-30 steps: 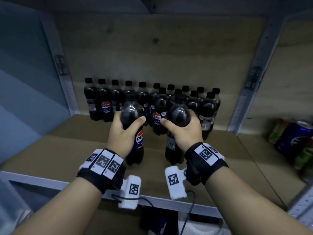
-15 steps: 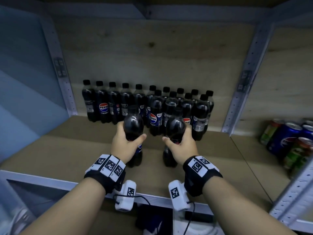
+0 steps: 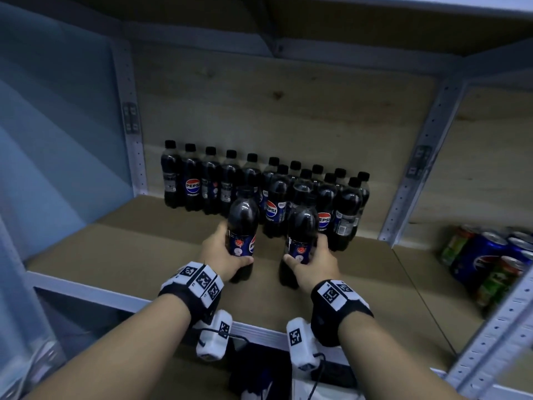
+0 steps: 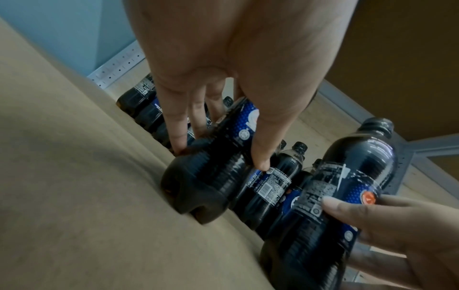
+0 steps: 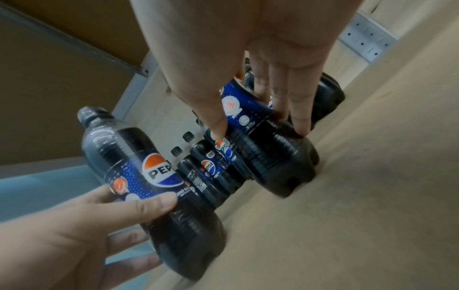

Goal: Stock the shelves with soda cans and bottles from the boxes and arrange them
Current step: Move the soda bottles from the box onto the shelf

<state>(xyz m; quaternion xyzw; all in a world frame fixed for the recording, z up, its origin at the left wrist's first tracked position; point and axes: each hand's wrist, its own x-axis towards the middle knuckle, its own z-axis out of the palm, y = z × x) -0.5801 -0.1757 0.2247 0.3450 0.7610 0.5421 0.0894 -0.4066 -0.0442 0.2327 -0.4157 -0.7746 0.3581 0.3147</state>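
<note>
Standing upright on the shelf (image 3: 138, 255), long axes vertical, two Pepsi bottles are held at the label: the left bottle (image 3: 242, 226) by the left hand (image 3: 223, 259), the right bottle (image 3: 301, 235) by the right hand (image 3: 315, 262), each grip curled round its bottle. Toward the back edge, just behind them, the standing rows (image 3: 259, 183) are found; the second row's open gap lies ahead of the left hand, judged nearer to it.

"PEPSI" reads on the labels of three standing bottles (image 3: 191, 186) in the rows. The left-hand bottle (image 5: 159, 174) shows "PEP", its last letters out of view round the bottle. Small print on barcode labels (image 4: 269, 183) is too blurred to read.
</note>
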